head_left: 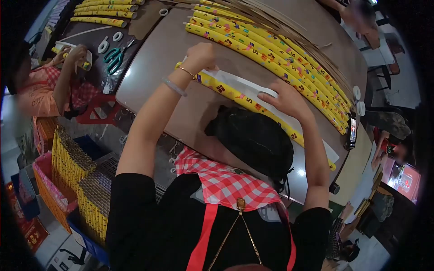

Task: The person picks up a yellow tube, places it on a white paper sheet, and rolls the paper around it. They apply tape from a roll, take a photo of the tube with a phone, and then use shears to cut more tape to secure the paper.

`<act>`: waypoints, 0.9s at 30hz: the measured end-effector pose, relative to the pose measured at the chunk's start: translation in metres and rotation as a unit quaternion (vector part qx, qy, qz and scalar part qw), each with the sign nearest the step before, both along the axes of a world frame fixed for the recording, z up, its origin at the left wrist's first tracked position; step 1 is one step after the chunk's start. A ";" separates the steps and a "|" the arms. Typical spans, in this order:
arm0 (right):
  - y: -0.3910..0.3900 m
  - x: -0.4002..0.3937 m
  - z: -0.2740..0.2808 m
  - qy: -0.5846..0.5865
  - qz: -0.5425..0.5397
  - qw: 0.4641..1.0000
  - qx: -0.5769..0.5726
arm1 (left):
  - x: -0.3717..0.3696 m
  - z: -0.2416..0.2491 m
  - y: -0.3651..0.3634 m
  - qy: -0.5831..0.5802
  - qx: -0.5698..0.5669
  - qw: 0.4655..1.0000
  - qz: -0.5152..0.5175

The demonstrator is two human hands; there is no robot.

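A long yellow printed paper roll (pixel 248 104) with a white strip along it lies slantwise across the table in front of me. My left hand (pixel 201 57) is closed at its far-left end, fingertips at the white paper. Farther right, my right hand (pixel 288 100) grips the white edge, its thumb lying over the strip. Part of the roll is hidden beneath that hand and behind a black cap (pixel 253 137). Beyond both hands rests a row of finished-looking yellow printed tubes (pixel 271 58).
Thin brown strips (pixel 275 18) lie behind the tubes. White tape rolls (pixel 360 107) and a phone (pixel 351 131) sit at the right edge. On the left, a co-worker (pixel 49 90) handles a yellow tube near green-handled scissors (pixel 114 58). Crates of yellow tubes (pixel 72 162) stand lower left.
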State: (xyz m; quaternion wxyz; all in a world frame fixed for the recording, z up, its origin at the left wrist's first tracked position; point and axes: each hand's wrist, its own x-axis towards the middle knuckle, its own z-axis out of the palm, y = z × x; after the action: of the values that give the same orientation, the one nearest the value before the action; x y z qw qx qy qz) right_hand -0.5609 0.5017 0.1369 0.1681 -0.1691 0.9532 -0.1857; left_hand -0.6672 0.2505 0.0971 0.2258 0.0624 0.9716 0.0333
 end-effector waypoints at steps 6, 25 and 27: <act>0.044 0.021 -0.002 -0.095 -0.103 0.982 -0.124 | -0.007 -0.010 -0.004 -0.027 0.037 0.999 -0.025; 0.020 0.045 -0.021 -0.015 -0.213 0.972 0.100 | 0.000 -0.001 -0.006 -0.023 0.038 0.998 -0.037; 0.017 0.045 -0.024 0.004 -0.209 0.967 0.143 | -0.001 -0.004 -0.009 -0.018 0.046 0.998 -0.036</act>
State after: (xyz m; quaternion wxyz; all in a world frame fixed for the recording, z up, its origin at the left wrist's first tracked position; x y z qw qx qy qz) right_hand -0.5155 0.5191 0.1127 0.1441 0.0585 0.9848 -0.0779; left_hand -0.6678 0.2416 0.0931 0.2416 0.1070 0.9619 0.0705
